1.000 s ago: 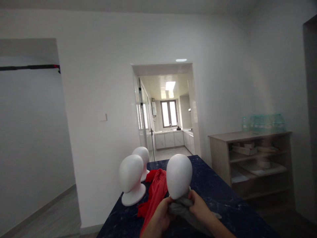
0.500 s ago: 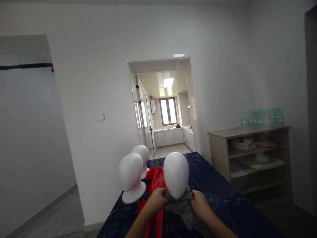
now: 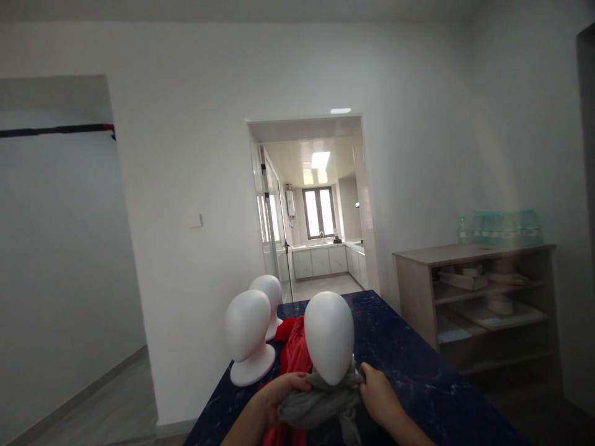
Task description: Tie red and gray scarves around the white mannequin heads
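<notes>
On the dark blue counter (image 3: 418, 371), the nearest white foam head (image 3: 329, 337) stands upright with a grey cloth (image 3: 318, 406) gathered at its neck. The left hand (image 3: 279, 396) and right hand (image 3: 379, 396) are each closed on that cloth, either side of the neck. Judging by this, even tension on both sides should keep the head from tipping. No writing is legible.

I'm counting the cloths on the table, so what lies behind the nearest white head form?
Behind the nearest head form a red cloth lies on the dark table, running toward two more head forms. The near form and both hands hide how far it spreads.
</notes>
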Available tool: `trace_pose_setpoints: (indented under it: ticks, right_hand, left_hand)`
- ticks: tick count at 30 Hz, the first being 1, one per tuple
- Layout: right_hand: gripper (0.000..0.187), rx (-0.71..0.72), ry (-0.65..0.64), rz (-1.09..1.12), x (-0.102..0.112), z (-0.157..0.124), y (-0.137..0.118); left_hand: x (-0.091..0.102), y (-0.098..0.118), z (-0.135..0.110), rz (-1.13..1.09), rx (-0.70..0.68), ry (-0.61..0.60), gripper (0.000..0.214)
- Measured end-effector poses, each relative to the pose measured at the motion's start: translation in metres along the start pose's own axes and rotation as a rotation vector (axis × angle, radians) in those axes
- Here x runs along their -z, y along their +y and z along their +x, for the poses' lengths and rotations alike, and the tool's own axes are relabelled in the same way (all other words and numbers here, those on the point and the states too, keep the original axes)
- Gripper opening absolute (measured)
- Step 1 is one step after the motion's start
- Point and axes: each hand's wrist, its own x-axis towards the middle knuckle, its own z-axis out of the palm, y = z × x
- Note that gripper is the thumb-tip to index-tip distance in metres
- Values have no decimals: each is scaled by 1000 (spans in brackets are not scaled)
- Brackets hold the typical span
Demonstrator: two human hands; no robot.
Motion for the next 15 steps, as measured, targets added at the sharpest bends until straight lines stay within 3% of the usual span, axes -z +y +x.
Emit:
trace_pose_setpoints:
  ticks: [3,7,11,15]
  right_hand:
    - [31,3,-13,-9,2,0,-3]
    - [31,18,-30,-10,4,-4,-9]
    - [28,22,-35,-17,5,-7,-8]
    - [27,31,-38,-26,6,-6,-3]
  left_hand:
    - [18,14,-10,523,-5,83,23]
    - [27,25,-16,877,-142,228,16]
    - [29,30,-24,895,-266,352,20]
    - [30,24,-32,668,-313,334,12]
